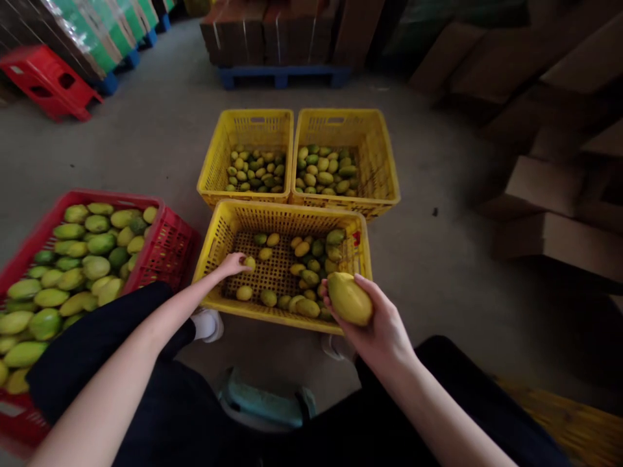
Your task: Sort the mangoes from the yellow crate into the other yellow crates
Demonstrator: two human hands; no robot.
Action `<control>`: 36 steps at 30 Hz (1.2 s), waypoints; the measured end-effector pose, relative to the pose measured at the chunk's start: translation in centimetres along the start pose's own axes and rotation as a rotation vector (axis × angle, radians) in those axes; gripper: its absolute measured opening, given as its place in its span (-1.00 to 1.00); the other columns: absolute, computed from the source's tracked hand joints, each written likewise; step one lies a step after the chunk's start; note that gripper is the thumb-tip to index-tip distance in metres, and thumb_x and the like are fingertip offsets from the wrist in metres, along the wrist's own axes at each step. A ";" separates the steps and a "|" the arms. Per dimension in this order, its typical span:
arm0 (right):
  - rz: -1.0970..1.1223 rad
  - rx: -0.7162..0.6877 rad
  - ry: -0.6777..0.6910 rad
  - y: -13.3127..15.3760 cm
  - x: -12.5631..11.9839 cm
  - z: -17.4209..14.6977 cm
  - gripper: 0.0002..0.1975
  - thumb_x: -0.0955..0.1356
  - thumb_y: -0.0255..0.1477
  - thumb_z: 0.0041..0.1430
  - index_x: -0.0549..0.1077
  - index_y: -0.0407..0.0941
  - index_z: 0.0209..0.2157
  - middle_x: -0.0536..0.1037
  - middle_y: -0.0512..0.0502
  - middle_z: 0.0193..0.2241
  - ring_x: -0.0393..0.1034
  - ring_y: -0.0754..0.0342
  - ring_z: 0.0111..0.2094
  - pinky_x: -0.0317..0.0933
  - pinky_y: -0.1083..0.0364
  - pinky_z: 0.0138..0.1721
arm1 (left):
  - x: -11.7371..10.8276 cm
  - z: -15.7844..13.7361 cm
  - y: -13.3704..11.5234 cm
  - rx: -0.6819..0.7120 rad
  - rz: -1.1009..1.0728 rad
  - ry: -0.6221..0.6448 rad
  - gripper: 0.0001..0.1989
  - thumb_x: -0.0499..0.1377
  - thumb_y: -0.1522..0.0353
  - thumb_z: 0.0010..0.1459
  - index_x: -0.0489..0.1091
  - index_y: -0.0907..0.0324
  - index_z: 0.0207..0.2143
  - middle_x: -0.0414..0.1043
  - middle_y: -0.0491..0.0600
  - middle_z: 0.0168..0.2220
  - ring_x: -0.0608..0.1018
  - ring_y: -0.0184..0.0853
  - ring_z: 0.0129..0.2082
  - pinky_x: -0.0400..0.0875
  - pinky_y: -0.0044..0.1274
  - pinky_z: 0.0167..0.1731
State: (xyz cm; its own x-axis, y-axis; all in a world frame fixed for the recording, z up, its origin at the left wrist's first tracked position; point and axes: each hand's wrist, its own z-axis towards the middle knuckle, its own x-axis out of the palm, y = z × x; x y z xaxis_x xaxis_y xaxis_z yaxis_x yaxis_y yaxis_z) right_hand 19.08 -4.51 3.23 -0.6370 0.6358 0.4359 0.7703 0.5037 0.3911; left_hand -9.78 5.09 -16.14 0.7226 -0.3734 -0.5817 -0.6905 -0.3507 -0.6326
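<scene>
My right hand (377, 324) is closed round a large yellow mango (351, 299), held up over the right front corner of the near yellow crate (287, 211). Inside that crate, towards its left side, my left hand (233, 264) has its fingers on a smaller yellow mango (250, 263). Other yellow and green mangoes (307, 307) lie on the crate's slotted floor, mostly along its right side and front. One loose mango (244, 293) sits just in front of my left hand.
Behind stand two yellow crates (207, 175) (389, 175) with mangoes at the bottom. A red crate (168, 250) full of larger mangoes stands at my left. Further off are a red stool (51, 81), a blue pallet (281, 74) with stacked boxes, and cardboard boxes (545, 188) at right.
</scene>
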 end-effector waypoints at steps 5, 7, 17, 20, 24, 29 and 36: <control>-0.009 0.052 0.294 -0.2 0.7 0.6 -0.77 0.34 -0.37 0.03 0.50 -0.23 -0.32 0.64 -0.26 -0.42 0.52 0.02 -0.47 0.42 0.15 -0.50 | -6.3 -4.7 -9.7 0.306 -0.515 0.086 -0.49 0.39 0.22 -0.15 0.42 0.22 -0.13 0.53 0.07 -0.11 0.55 -0.21 -0.12 0.42 -0.41 -0.09; -0.011 0.036 0.357 -0.5 1.0 0.7 -0.76 0.33 -0.36 0.01 0.51 -0.21 -0.32 0.64 -0.21 -0.41 0.50 0.02 -0.51 0.36 0.15 -0.59 | -8.4 -8.4 -13.0 0.405 -0.840 0.205 -0.48 0.32 0.12 -0.06 0.39 0.20 -0.08 0.52 0.06 -0.10 0.55 -0.20 -0.12 0.45 -0.36 -0.10; -0.192 -0.369 0.676 -0.2 4.1 -1.8 -0.67 0.30 -0.29 -0.08 0.50 -0.11 -0.25 0.61 -0.19 -0.21 0.51 -0.10 -0.21 0.39 -0.09 -0.16 | -8.8 -17.0 -13.7 0.379 -1.144 0.153 -0.45 0.22 0.00 0.04 0.40 0.19 -0.05 0.48 0.12 -0.05 0.55 -0.18 -0.11 0.51 -0.42 -0.13; -0.271 -0.456 0.733 0.0 4.8 -2.0 -0.63 0.35 -0.30 -0.07 0.46 -0.08 -0.16 0.62 -0.14 -0.24 0.52 -0.09 -0.18 0.35 -0.10 -0.07 | -7.7 -15.9 -12.5 0.433 -1.106 0.091 -0.37 0.37 0.02 -0.16 0.42 0.19 -0.09 0.50 0.09 -0.11 0.55 -0.19 -0.12 0.48 -0.43 -0.13; -0.470 -0.696 0.668 -1.0 4.7 -1.5 -0.43 0.47 -0.35 -0.11 0.37 0.00 0.01 0.61 -0.04 -0.24 0.51 -0.04 -0.20 0.37 -0.03 -0.10 | -6.3 -15.4 -12.6 0.569 -0.980 0.003 -0.33 0.46 0.12 -0.29 0.43 0.19 -0.10 0.51 0.08 -0.12 0.53 -0.18 -0.08 0.41 -0.42 -0.07; -0.847 -1.317 0.516 -2.2 4.1 -1.2 -0.41 0.53 -0.41 -0.14 0.42 0.01 0.00 0.53 -0.10 -0.02 0.40 -0.09 0.01 0.29 -0.10 0.06 | -5.4 -16.1 -13.5 0.661 -0.809 -0.073 -0.36 0.46 0.22 -0.23 0.41 0.16 -0.05 0.50 0.07 -0.08 0.52 -0.19 -0.08 0.40 -0.39 -0.04; -1.006 -1.850 0.341 -2.3 3.4 -1.9 -0.40 0.44 -0.50 0.03 0.31 0.09 0.12 0.48 -0.15 0.04 0.35 -0.13 0.08 0.28 -0.20 0.08 | -5.4 -16.8 -13.5 0.873 -0.553 -0.255 -0.48 0.42 0.26 -0.12 0.42 0.10 -0.07 0.45 0.05 -0.01 0.49 -0.18 -0.02 0.38 -0.37 0.00</control>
State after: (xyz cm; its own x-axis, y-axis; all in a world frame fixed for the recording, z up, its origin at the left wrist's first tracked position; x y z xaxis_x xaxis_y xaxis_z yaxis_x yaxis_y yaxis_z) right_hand 15.03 -4.61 5.32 -0.8515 0.3737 -0.3678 -0.5242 -0.6270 0.5763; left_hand -4.95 -2.55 4.12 0.9840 -0.1245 -0.1272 -0.0749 0.3585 -0.9305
